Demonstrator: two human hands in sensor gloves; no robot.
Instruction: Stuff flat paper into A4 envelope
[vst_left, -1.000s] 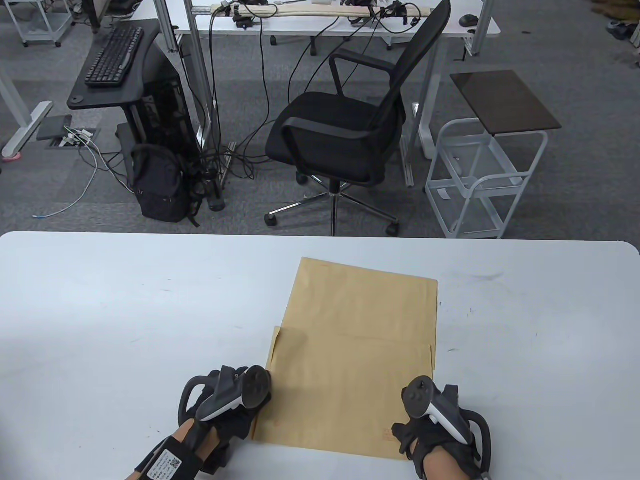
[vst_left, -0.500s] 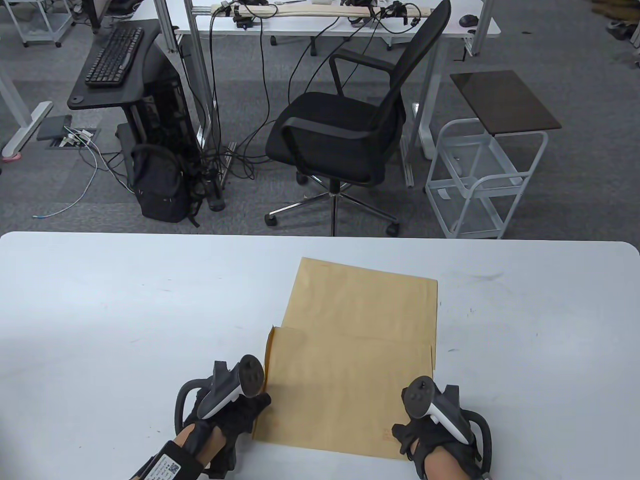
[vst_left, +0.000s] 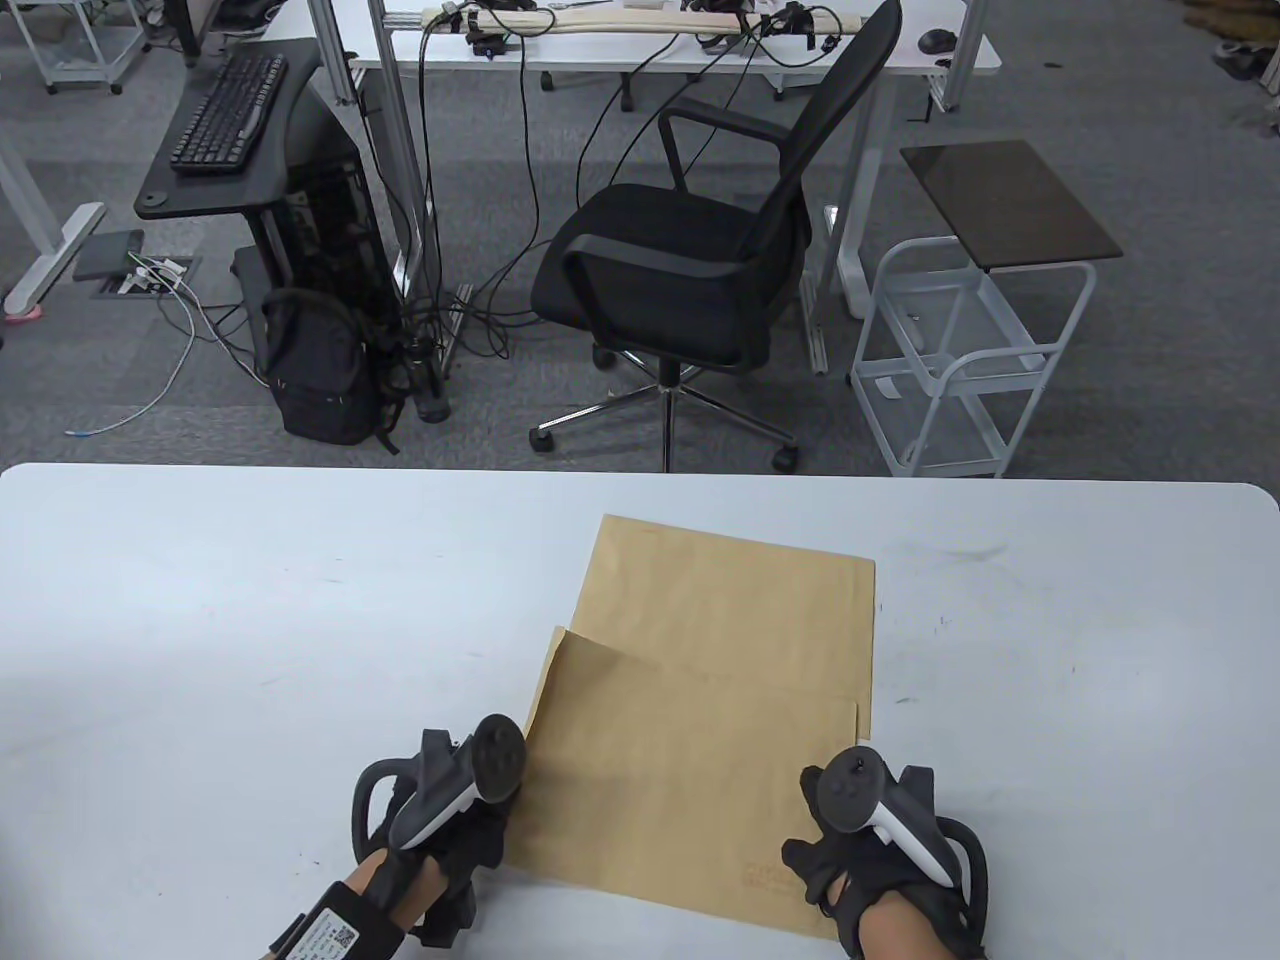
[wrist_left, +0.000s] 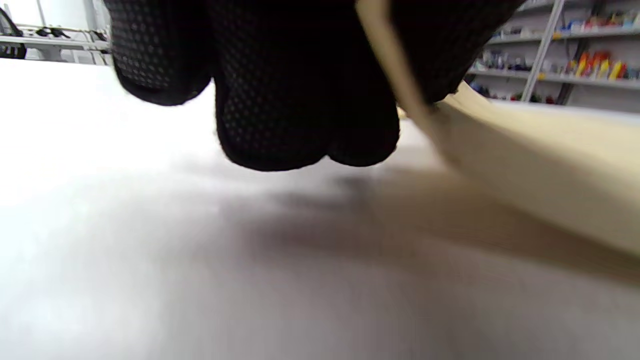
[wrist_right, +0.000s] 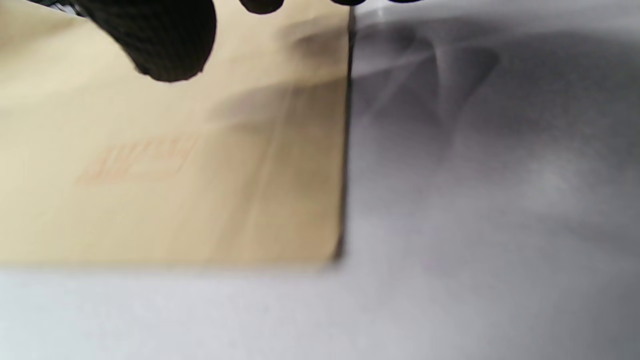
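A brown A4 envelope (vst_left: 690, 790) lies at the table's near edge, with a red print near its right corner (wrist_right: 135, 160). It overlaps a second flat brown sheet (vst_left: 730, 590) that lies farther away. My left hand (vst_left: 490, 810) pinches the envelope's left edge, which is raised off the table. In the left wrist view that edge (wrist_left: 395, 65) runs between my gloved fingers (wrist_left: 300, 110). My right hand (vst_left: 835, 860) holds the near right corner. Its thumb (wrist_right: 160, 40) lies on top of the envelope, and the other fingers are mostly out of view.
The white table (vst_left: 250, 620) is bare around the papers. Behind its far edge stand a black office chair (vst_left: 690, 270), a white trolley (vst_left: 960, 370) and a black backpack (vst_left: 320, 370).
The envelope's left edge has lifted and its far left corner has curled up. The envelope has turned a little and slid toward me. My right hand has moved slightly right and nearer.
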